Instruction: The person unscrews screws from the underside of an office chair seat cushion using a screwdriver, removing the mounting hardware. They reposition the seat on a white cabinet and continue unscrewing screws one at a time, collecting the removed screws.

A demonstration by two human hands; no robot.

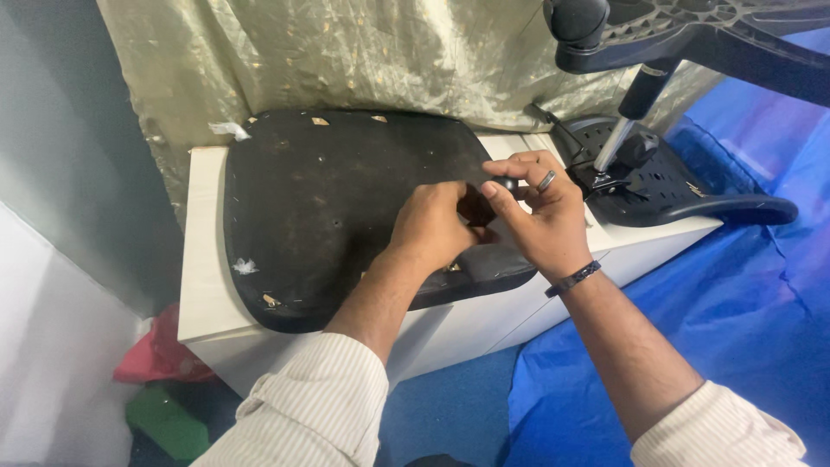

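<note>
While the upturned black seat pad lies flat on the white table, I see my right hand pinching a small dark knob; my left hand, curled, steadies the pad beside it.

Crinkly pale gold curtain hung along the far wall, a white table stood in front, and blue sheeting covered the floor on the right.

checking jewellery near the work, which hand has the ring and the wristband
The right hand: a silver ring on one finger and a dark band at its wrist. The left hand shows neither.
</note>
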